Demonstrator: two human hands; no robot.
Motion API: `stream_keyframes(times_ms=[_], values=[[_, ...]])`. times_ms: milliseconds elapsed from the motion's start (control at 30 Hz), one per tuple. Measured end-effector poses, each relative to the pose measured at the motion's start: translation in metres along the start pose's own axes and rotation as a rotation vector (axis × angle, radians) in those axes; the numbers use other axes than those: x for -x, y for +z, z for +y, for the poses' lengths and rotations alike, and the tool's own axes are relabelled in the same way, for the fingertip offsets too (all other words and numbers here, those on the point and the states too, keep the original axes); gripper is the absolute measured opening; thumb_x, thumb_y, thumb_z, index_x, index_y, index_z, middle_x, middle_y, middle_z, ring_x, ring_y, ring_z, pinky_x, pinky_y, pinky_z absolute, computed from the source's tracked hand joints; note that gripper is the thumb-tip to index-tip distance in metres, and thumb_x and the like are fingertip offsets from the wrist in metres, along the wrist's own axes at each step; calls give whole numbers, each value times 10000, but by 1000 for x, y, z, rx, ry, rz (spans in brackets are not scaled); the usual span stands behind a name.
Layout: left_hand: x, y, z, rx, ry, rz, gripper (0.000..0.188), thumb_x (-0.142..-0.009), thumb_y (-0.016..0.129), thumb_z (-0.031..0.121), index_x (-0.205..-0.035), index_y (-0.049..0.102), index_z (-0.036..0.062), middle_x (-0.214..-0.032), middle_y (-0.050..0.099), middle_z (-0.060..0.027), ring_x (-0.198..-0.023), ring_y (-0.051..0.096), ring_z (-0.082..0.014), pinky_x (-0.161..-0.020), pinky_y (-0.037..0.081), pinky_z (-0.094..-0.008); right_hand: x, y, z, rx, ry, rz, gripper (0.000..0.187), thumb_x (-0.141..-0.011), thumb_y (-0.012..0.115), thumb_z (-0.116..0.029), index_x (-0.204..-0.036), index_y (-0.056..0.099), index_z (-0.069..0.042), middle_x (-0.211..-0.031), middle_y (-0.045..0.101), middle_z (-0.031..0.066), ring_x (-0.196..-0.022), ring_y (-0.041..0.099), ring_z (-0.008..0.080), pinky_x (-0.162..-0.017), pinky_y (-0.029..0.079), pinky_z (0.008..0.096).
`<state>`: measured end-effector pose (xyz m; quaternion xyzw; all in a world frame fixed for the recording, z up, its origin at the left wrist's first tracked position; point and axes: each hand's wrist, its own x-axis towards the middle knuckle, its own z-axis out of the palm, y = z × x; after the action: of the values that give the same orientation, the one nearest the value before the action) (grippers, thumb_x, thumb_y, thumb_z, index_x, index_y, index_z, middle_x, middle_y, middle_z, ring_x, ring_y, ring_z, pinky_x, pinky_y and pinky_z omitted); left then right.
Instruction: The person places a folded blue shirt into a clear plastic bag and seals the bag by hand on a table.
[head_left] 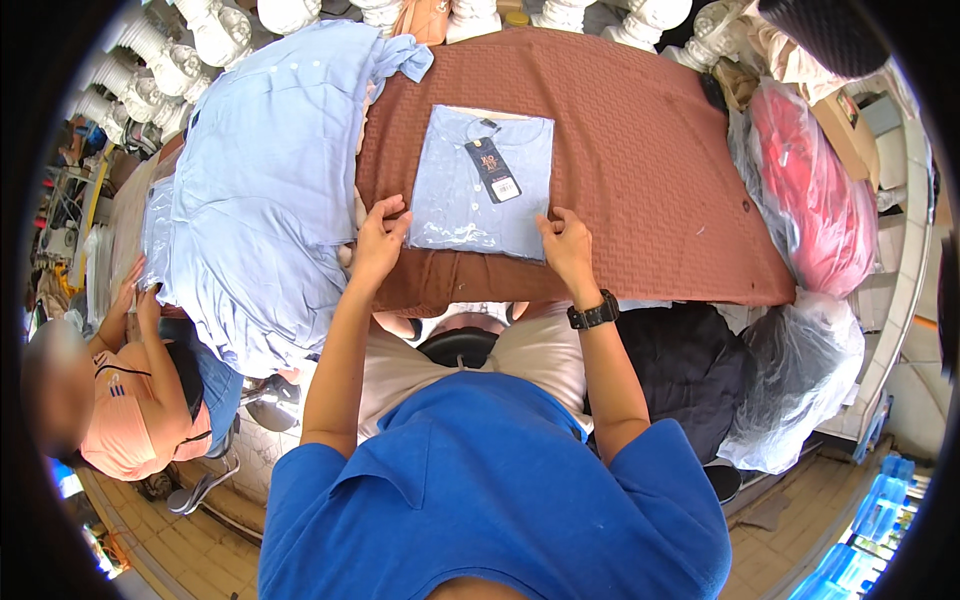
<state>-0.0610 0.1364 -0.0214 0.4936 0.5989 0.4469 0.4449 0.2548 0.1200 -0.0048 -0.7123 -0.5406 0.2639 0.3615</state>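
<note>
A folded light-blue shirt in a clear plastic bag [455,190] lies flat on a brown textured cloth. A dark hang tag [492,168] rests on the shirt's front, near the collar. At the bag's lower left edge is my left hand [380,238], its thumb and fingers apart and bent toward the plastic. My right hand [568,245] is at the lower right edge, thumb tip against the bag and fingers slightly spread. Neither hand lifts the bag. A dark watch [594,311] is on my right wrist.
Loose light-blue shirts [260,180] are piled on the left and hang over the table's edge. The brown cloth [660,170] covers the table. Plastic-wrapped red goods [810,180] stand at right. Another person [150,400] sits at left, hands by more bagged shirts. White balusters line the back.
</note>
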Motion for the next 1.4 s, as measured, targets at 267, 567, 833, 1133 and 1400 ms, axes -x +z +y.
stream_keyframes(times_ms=[267, 567, 833, 1133, 1400], values=[[2, 1, 26, 134, -170, -169, 587, -878, 803, 135, -1377, 546, -39, -1165, 710, -123, -894, 676, -139, -763, 530, -268, -13, -7, -12, -10, 43, -85, 455, -902, 756, -307, -1156, 694, 66, -892, 727, 170, -788, 705, 276, -739, 550, 375], [6, -11, -10, -254, 188, 119, 345, -947, 724, 188, -1223, 648, -5, -967, 695, -134, -714, 624, -201, -664, 510, -340, -16, -24, 15, 83, -140, 171, 281, -930, 718, -238, -1072, 706, 5, -966, 646, 185, -937, 631, 345, -827, 500, 467], [8, -1, -4, -447, 370, 184, 316, -968, 688, 239, -1169, 665, -3, -974, 675, -154, -821, 654, -288, -727, 520, -394, 0, -6, 28, 143, -442, 380, 188, -958, 680, -200, -976, 690, -14, -876, 619, 170, -845, 577, 354, -781, 447, 461], [-11, 26, 9, 40, -72, -71, 495, -876, 797, 220, -1238, 617, -67, -1108, 716, -170, -942, 714, -238, -831, 575, -333, 2, -3, -1, -266, 97, -110, 375, -912, 771, -286, -1034, 734, 67, -886, 749, 153, -729, 691, 229, -678, 538, 344], [-5, 25, 35, 781, -555, -572, 413, -899, 735, 77, -1260, 599, -70, -1215, 696, -157, -1089, 703, -258, -956, 585, -354, 19, -12, -10, -1423, 434, -272, 469, -950, 713, -288, -1327, 574, -46, -1331, 592, 97, -1248, 548, 247, -994, 497, 499]])
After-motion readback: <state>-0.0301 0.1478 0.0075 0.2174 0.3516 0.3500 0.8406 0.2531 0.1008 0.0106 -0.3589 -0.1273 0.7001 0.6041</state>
